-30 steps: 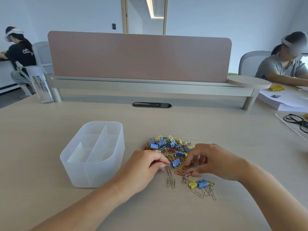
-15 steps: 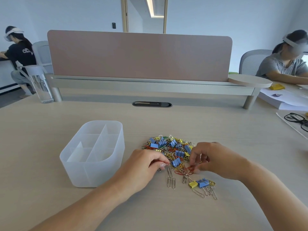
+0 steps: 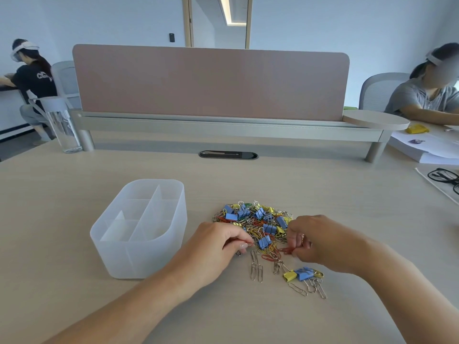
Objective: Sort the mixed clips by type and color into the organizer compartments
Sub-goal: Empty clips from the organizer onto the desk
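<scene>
By the pile (image 3: 258, 219) toward the table's (image 3: 74, 194) near edge, the left hand (image 3: 218, 247) is pinching a red clip (image 3: 249, 244) while the right hand (image 3: 320, 242) is pinching red clips (image 3: 285, 250).

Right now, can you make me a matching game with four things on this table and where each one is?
Things
1. organizer
2. clear bottle
3. eyeglasses
4. red paper clips

Places
A. pinched in the right hand
B. at the right edge of the table
C. just left of the left hand
D. far left, beside the divider's leg

Pairs: 1-C, 2-D, 3-B, 4-A
</scene>
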